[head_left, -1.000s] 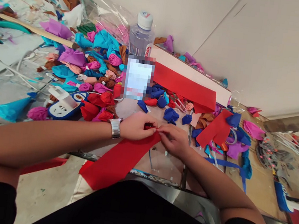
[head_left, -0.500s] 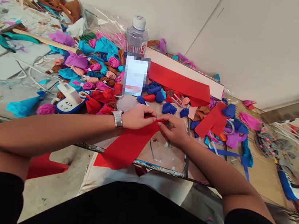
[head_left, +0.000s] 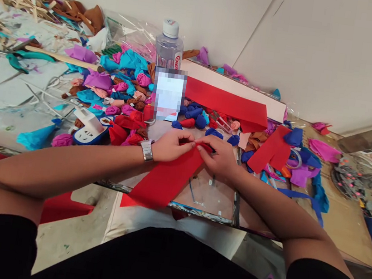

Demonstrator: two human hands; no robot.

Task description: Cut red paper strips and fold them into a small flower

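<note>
A long strip of red crepe paper (head_left: 167, 178) runs from my fingers down over the table's front edge. My left hand (head_left: 173, 146), with a metal watch (head_left: 146, 150) on its wrist, pinches the strip's far end. Close beside it, my right hand (head_left: 220, 155) is closed on the same end, thumb and fingers pressed together. Between the two hands the red paper is gathered into a fold. Part of that fold is hidden by my fingers.
Behind my hands stand a phone (head_left: 168, 94) and a water bottle (head_left: 168, 48). Rolled paper flowers (head_left: 98, 80) crowd the left, near a power strip (head_left: 87, 133) and green-handled pliers (head_left: 29, 54). More red paper (head_left: 228, 104) lies at the back; a wire bundle (head_left: 348, 177) sits right.
My fingers have shifted along the red paper's end, and more of its folded edge shows under my right hand. The view has turned slightly left, so the surroundings sit further right.
</note>
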